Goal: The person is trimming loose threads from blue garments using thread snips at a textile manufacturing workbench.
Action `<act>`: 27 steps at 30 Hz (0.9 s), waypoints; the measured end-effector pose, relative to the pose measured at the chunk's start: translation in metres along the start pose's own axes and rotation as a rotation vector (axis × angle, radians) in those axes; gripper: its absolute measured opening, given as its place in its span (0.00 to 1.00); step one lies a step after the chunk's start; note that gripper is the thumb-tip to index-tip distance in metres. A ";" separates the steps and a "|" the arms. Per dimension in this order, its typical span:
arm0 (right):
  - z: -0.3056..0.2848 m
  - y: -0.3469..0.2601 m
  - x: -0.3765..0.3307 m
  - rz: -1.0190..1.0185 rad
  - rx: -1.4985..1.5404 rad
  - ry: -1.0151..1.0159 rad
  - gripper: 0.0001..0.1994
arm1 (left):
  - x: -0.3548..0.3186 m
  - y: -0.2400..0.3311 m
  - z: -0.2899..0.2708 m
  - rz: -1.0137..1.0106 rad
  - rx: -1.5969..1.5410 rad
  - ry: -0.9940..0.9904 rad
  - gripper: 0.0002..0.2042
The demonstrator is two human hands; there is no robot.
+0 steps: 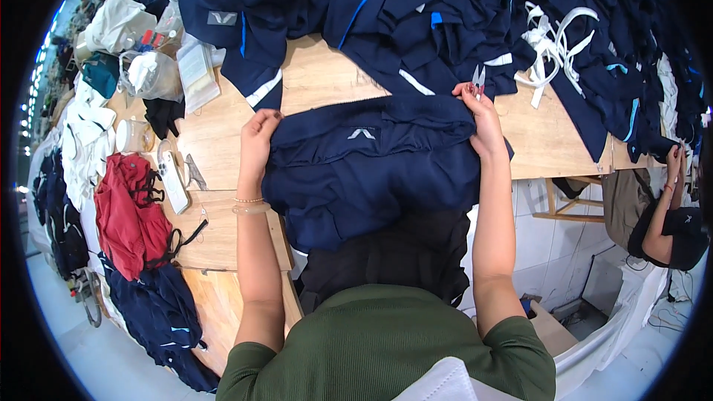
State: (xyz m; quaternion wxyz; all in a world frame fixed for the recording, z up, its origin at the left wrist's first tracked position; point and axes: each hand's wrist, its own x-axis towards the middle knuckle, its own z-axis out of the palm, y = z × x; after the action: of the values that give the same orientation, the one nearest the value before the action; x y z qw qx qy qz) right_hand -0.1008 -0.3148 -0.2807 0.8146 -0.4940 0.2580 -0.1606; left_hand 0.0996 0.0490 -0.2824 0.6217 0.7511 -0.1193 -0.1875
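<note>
A navy garment [386, 171] is stretched by its long upper edge between my two hands, its lower part bunched over my lap at the table's edge. A small light-grey emblem shows on its inner side, below that edge. My left hand [260, 134] pinches the left end of the edge. At the right end, my right hand [484, 120] grips the cloth. A pair of thread snips [479, 80] also sits in that hand, blades pointing away from me.
Heaped navy garments [423, 15] cover the table's far side. White straps [549, 52] lie at the right. A red bag [130, 215], a phone [174, 182] and a clear jar [134, 136] are at the left. Another person [672, 230] works at far right.
</note>
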 end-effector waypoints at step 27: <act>-0.002 -0.006 0.001 -0.132 -0.279 0.082 0.07 | 0.036 0.059 0.166 0.680 0.679 -0.456 0.09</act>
State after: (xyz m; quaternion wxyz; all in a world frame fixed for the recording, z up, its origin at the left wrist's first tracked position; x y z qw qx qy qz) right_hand -0.1007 -0.3194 -0.2768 0.7145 -0.6111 0.2779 -0.1967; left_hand 0.0643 -0.1252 -0.2551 0.3277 0.7692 -0.5420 -0.0848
